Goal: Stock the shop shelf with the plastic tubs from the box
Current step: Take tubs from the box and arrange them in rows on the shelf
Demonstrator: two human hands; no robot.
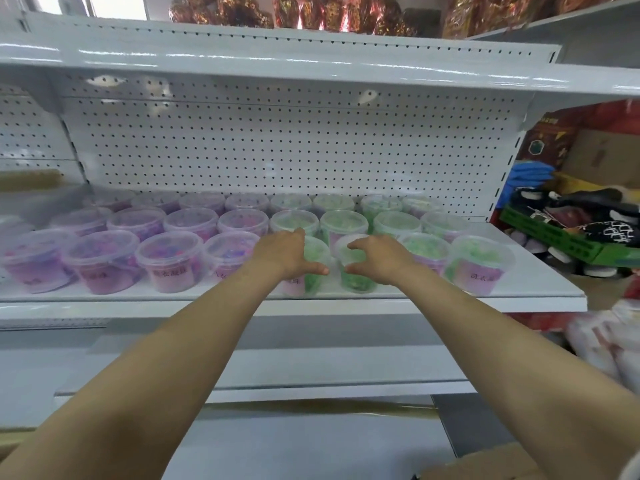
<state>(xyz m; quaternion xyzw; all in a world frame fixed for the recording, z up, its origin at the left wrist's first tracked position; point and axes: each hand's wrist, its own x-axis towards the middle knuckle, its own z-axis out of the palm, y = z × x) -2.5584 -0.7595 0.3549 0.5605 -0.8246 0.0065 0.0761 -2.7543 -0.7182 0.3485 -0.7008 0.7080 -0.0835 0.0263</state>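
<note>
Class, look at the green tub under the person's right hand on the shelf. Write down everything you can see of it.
The green tub is a small round tub of clear plastic with a clear lid, filled with green bits. It stands upright in the front row of the white shelf, near the edge, close beside another green tub on its left. The right hand rests on its lid, fingers curled over the rim. Any label is blurred or hidden.

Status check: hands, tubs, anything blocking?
Left hand and right hand each grip a green tub, left one, right one, front row of shelf. Purple tubs left. Nothing blocking.
</note>
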